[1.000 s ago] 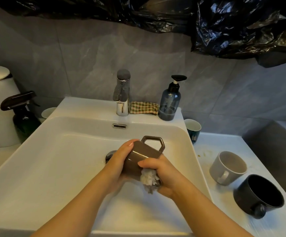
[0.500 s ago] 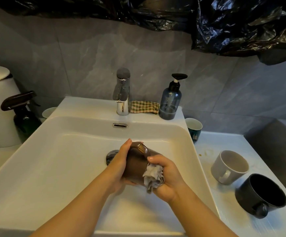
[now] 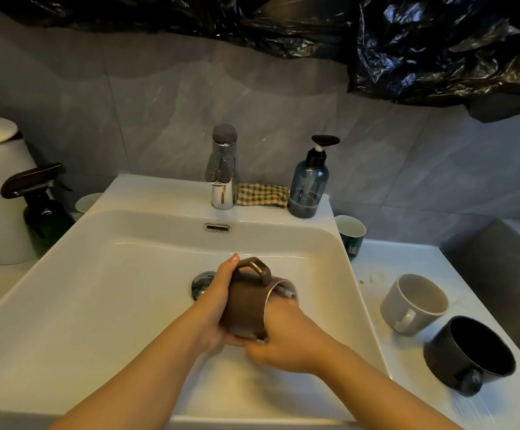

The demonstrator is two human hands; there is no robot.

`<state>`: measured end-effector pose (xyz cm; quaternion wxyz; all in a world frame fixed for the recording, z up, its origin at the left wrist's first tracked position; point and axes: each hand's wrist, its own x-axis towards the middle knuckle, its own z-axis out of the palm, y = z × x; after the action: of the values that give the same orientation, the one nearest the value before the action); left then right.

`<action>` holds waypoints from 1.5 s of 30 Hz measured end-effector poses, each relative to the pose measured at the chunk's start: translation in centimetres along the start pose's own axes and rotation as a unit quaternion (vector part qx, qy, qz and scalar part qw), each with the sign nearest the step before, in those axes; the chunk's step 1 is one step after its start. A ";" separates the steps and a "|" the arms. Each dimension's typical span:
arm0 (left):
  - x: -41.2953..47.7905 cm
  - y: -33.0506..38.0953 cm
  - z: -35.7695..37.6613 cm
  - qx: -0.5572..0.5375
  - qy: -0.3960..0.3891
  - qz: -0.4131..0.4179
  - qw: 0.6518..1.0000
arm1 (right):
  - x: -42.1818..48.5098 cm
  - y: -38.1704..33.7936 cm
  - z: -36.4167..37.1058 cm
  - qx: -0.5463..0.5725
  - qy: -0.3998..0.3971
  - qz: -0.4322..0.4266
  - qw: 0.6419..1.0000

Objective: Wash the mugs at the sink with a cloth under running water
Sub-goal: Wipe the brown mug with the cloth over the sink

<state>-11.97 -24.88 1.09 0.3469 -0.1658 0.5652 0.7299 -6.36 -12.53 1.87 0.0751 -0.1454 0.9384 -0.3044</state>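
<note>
A moment ago my right hand point(image 3: 293, 339) had the cloth point(image 3: 287, 293) bunched against the outside of the brown mug point(image 3: 246, 302). Now the fingers have gone in through the mouth, and only a pale scrap of cloth shows at the rim. They are hidden in there, so I cannot tell how they lie on the cloth.

My left hand point(image 3: 218, 305) is wrapped round the mug's closed end. It holds the mug on its side at the centre of the frame, over the sink point(image 3: 97, 290) and just right of the drain, with the handle up.

I take it the outside is done and I have moved on to the inside of this mug.

I see no stream from the tap point(image 3: 223, 169), so the rinse is probably still to come. The white mug point(image 3: 414, 302) and black mug point(image 3: 466, 355) wait at the lower right.
</note>
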 end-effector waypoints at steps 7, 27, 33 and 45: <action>0.7 -0.2 -1.1 0.012 -0.022 -0.003 1.000 | 0.0 -1.1 -0.7 -0.134 -0.046 0.031 0.989; 0.3 -0.1 -1.0 -0.028 -0.011 0.022 0.999 | 0.3 -3.2 -1.6 -0.022 -0.133 0.165 0.977; -0.6 0.8 -0.6 -0.054 -0.010 0.093 0.994 | 0.5 -2.3 -3.1 0.280 -0.023 0.165 0.945; -2.8 6.8 0.6 0.375 -0.004 0.173 0.911 | -0.5 -0.1 -6.3 0.227 -0.048 0.110 0.966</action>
<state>-14.60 -26.00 7.90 0.2544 0.0800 0.8156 0.5135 -7.26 -9.04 7.00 0.1843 -0.0346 0.8499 -0.4924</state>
